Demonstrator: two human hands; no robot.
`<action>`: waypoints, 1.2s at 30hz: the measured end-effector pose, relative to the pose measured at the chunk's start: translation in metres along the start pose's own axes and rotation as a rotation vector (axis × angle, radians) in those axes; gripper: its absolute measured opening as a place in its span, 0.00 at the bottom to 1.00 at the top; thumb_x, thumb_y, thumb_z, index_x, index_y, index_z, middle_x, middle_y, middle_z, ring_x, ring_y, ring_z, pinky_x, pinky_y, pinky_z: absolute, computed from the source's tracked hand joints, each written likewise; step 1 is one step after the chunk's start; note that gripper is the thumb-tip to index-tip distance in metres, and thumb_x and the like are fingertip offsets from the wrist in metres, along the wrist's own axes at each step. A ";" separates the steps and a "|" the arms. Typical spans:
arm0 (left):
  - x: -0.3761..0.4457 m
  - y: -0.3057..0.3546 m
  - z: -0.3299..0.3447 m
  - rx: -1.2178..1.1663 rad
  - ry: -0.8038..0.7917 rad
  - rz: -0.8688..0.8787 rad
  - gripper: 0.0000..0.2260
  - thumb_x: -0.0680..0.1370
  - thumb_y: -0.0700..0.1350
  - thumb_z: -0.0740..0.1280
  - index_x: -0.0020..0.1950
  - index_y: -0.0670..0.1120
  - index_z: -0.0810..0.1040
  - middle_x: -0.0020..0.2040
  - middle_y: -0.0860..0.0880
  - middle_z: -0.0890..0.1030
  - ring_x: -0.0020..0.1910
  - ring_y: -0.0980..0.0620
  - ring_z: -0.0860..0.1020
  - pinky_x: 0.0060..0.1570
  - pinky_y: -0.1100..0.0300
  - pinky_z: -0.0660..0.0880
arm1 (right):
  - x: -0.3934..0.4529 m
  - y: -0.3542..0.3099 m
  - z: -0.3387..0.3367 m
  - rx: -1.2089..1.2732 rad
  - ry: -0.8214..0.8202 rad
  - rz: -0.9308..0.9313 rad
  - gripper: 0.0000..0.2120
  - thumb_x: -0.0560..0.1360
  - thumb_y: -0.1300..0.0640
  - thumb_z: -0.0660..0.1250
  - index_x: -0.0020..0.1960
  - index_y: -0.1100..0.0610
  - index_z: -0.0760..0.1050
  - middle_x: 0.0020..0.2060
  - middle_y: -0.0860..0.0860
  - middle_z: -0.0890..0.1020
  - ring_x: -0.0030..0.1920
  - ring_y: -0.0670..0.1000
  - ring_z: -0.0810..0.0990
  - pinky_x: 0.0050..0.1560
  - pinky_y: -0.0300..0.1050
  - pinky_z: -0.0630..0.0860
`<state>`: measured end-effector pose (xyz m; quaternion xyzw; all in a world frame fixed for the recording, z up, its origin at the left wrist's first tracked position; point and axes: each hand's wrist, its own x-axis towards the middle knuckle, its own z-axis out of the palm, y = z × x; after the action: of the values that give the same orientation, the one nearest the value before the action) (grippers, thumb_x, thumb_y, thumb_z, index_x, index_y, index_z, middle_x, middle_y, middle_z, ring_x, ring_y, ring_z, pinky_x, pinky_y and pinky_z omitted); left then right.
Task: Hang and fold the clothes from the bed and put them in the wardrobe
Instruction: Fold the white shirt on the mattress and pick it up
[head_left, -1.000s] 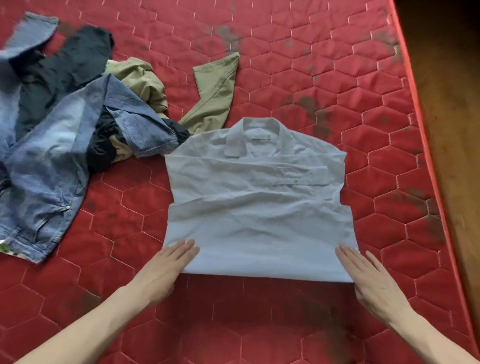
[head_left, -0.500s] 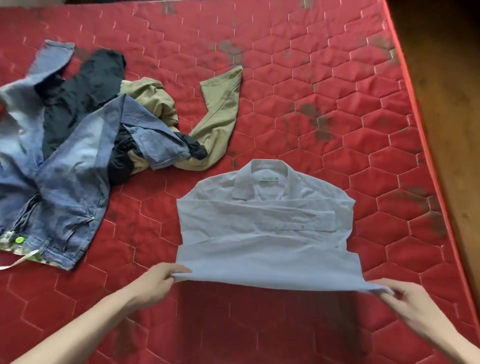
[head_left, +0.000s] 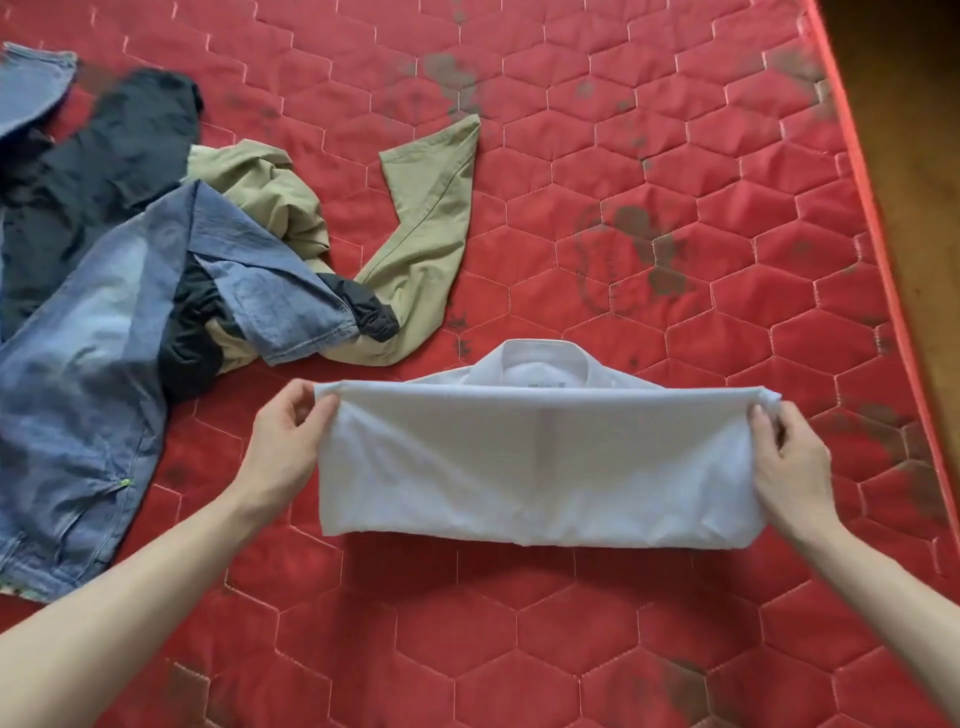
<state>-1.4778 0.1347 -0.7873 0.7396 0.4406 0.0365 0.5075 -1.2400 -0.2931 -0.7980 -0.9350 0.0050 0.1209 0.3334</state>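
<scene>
The bed (head_left: 597, 171) carries a red quilted mattress cover with a hexagon stitch pattern and scattered dark stains. Its right edge runs as a piped seam from 1 o'clock down to 4 o'clock; beyond it lies a strip of brown floor (head_left: 914, 156). The near edge and left edge are outside the view. Open mattress surface extends from 12 o'clock to 3 o'clock and across the whole band at 6 o'clock, between the forearms.

The white shirt (head_left: 535, 467) lies slightly right of centre. Its lower part is lifted and turned up toward the collar (head_left: 540, 358), which shows just behind the raised fold at 12 o'clock of the garment. The bottom crease rests on the mattress.

The left hand (head_left: 288, 447) pinches the upper left corner of the raised fold, thumb in front, fingers curled behind the cloth. The right hand (head_left: 792, 457) pinches the upper right corner in the same manner. The fabric is stretched taut between the two hands.

A heap of unfolded clothes occupies 9 to 11 o'clock: blue jeans (head_left: 78, 374), a black garment (head_left: 104, 171) and khaki trousers (head_left: 421, 249), one khaki leg reaching toward 12 o'clock. The heap is near the left hand but clear of it and of the shirt.
</scene>
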 end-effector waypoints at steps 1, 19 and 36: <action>0.012 -0.001 0.007 -0.003 0.016 0.014 0.08 0.85 0.45 0.65 0.50 0.42 0.78 0.40 0.47 0.79 0.37 0.56 0.76 0.39 0.58 0.74 | 0.013 -0.003 0.008 -0.023 0.011 -0.006 0.18 0.86 0.51 0.59 0.40 0.58 0.64 0.31 0.54 0.71 0.35 0.61 0.70 0.40 0.59 0.67; 0.013 -0.064 0.108 0.851 -0.146 0.808 0.24 0.84 0.51 0.58 0.77 0.43 0.72 0.78 0.41 0.70 0.77 0.38 0.69 0.74 0.41 0.64 | 0.016 0.042 0.105 -0.465 -0.064 -0.642 0.26 0.84 0.48 0.56 0.78 0.58 0.69 0.77 0.61 0.69 0.75 0.65 0.69 0.71 0.62 0.67; 0.018 -0.105 0.100 1.016 0.018 0.491 0.32 0.83 0.61 0.54 0.84 0.48 0.60 0.84 0.43 0.58 0.83 0.38 0.56 0.79 0.33 0.49 | 0.011 0.072 0.105 -0.638 -0.114 -0.444 0.31 0.84 0.39 0.50 0.84 0.50 0.58 0.84 0.53 0.57 0.83 0.59 0.53 0.79 0.65 0.53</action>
<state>-1.4806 0.0854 -0.9247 0.9715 0.2219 -0.0570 0.0605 -1.2596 -0.2823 -0.9236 -0.9617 -0.2540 0.0932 0.0439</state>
